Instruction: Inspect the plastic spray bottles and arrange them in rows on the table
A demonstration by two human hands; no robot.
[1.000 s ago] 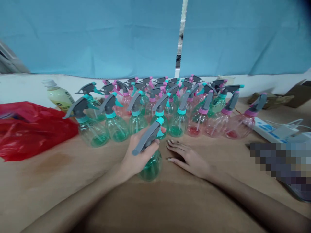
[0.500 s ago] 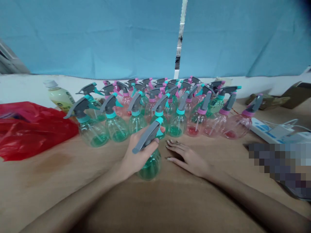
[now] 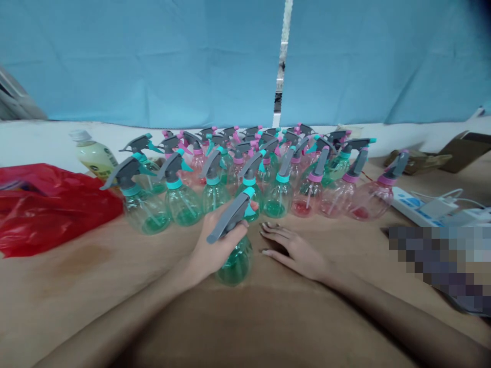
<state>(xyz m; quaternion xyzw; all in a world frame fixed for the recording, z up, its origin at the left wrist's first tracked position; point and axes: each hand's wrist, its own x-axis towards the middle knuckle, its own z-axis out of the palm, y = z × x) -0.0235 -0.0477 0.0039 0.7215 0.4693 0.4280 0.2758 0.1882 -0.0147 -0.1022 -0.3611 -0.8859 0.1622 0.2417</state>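
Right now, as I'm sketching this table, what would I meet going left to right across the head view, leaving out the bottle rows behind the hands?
Red bag, left hand with the green spray bottle in its grip, right hand, white power strip.

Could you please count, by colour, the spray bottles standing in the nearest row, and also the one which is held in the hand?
Green bottles in the nearest row: 5
Pink bottles in the nearest row: 3
Green bottle held in the left hand: 1
Total: 9
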